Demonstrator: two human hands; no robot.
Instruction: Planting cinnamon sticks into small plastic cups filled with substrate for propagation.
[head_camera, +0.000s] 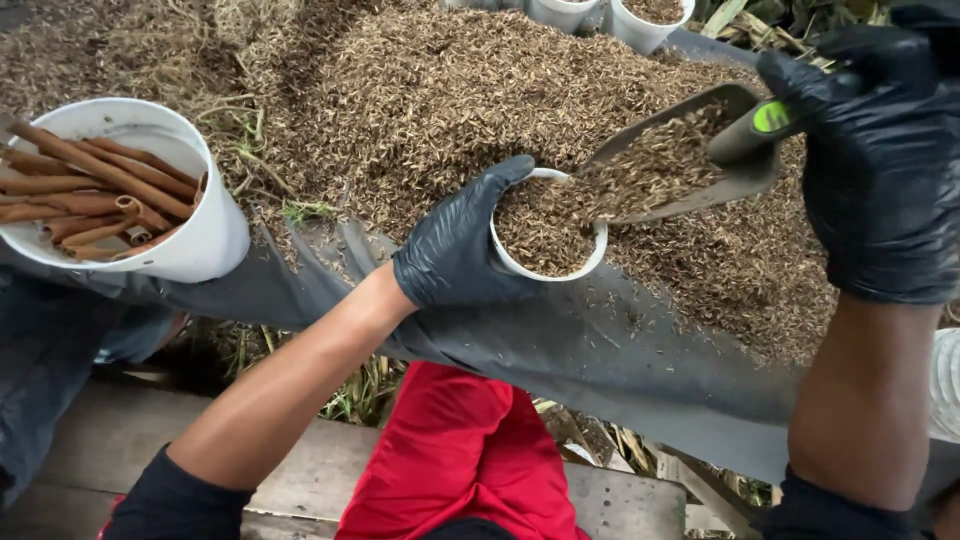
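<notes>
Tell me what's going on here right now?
A person in black gloves is filling a small white cup. The left hand grips the cup over a grey sheet, while the right hand tips a scoop of brown husk-like material into it. The cup looks nearly full. A white tub of cinnamon sticks sits to the left.

L hand gloved, grip curled shut; R hand gloved, fist-tight, wrist raised.

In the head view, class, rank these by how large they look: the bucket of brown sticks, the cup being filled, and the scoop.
1. White bucket of brown sticks, clearly largest.
2 and 3. Scoop and white cup look close in size; the scoop's handle is hidden in the right hand, so I won't rank them.
</notes>
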